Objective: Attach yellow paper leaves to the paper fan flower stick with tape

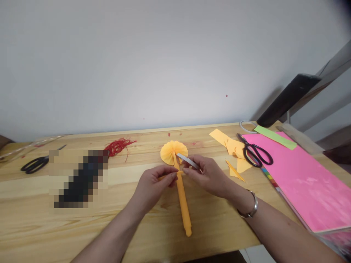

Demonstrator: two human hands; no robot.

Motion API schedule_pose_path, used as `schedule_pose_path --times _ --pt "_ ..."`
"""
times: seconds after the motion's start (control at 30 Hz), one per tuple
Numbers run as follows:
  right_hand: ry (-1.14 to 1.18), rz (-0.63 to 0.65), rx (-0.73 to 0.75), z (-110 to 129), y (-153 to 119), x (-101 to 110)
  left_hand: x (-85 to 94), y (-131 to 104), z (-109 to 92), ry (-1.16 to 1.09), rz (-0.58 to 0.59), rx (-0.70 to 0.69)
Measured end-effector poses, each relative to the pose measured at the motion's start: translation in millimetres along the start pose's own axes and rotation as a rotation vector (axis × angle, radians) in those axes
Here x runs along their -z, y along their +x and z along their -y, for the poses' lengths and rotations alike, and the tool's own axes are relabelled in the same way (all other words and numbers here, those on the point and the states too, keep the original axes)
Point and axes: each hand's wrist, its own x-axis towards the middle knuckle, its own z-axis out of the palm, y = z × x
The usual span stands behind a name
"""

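An orange paper craft lies on the table in front of me: a pleated round paper fan [168,153] at the top and a long rolled paper stick [184,204] pointing down towards me. My left hand [155,184] is closed, pinching a narrow orange paper strip [180,172] that crosses the stick. On the other side, my right hand [207,175] has thumb and finger close to the strip's right end. Between its fingers it holds a slim whitish object [188,160] whose tip reaches the fan's lower edge; its exact kind is unclear.
Orange paper scraps [231,146] lie right of the fan, beside black-handled scissors [256,153] resting partly on pink paper [304,179]. A green strip [275,137] crosses that paper. Left are red threads [118,147], a blurred dark item [80,182] and other scissors [35,164].
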Motion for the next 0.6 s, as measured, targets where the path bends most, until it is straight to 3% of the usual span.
schedule_pose_path --times 0.13,0.3,0.6 --pt "0.003 -0.035 0.026 -1.6 1.3 3.8 2.5 0.1 1.7 -0.102 -0.076 -0.017" --pt "-0.077 -0.010 0.123 -3.1 2.4 3.8 3.2 0.8 6.9 -0.204 -0.088 -0.039" --pt "-0.448 -0.010 0.184 -8.7 2.7 -2.6 1.7 -2.0 5.9 -0.057 -0.022 -0.105"
